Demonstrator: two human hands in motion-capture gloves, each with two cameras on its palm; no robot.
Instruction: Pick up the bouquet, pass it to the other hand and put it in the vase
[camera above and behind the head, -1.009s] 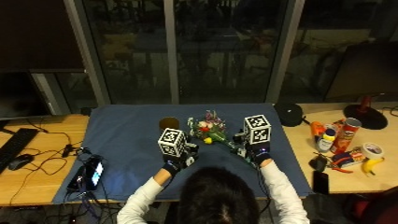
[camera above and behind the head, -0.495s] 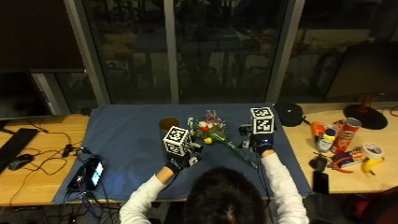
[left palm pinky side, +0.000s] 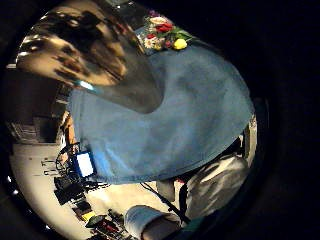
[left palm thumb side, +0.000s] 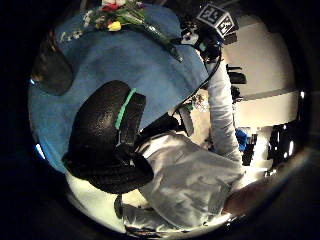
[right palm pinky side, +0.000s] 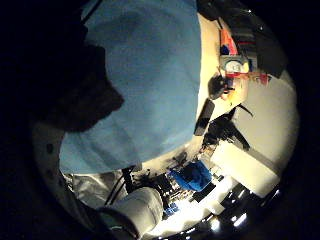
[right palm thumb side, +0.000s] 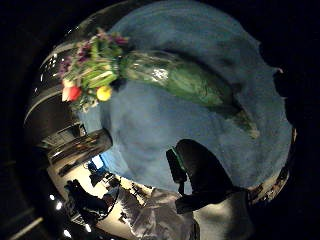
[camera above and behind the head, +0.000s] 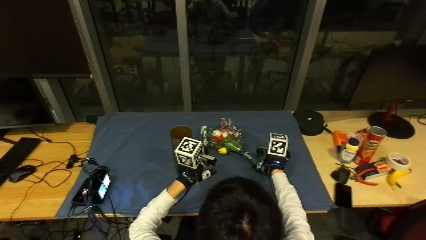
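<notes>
The bouquet (camera above and behind the head: 228, 141) lies on the blue cloth (camera above and behind the head: 133, 150) beside the vase (camera above and behind the head: 180, 134), stems toward the right hand (camera above and behind the head: 272, 162). That hand hovers at the stem end, fingers uncurled, gripping nothing. The left hand (camera above and behind the head: 192, 172) hangs relaxed and empty near the vase.

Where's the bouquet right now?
In the outside view the bouquet lies on the blue cloth, just right of the vase, its stems running toward the right hand.
</notes>
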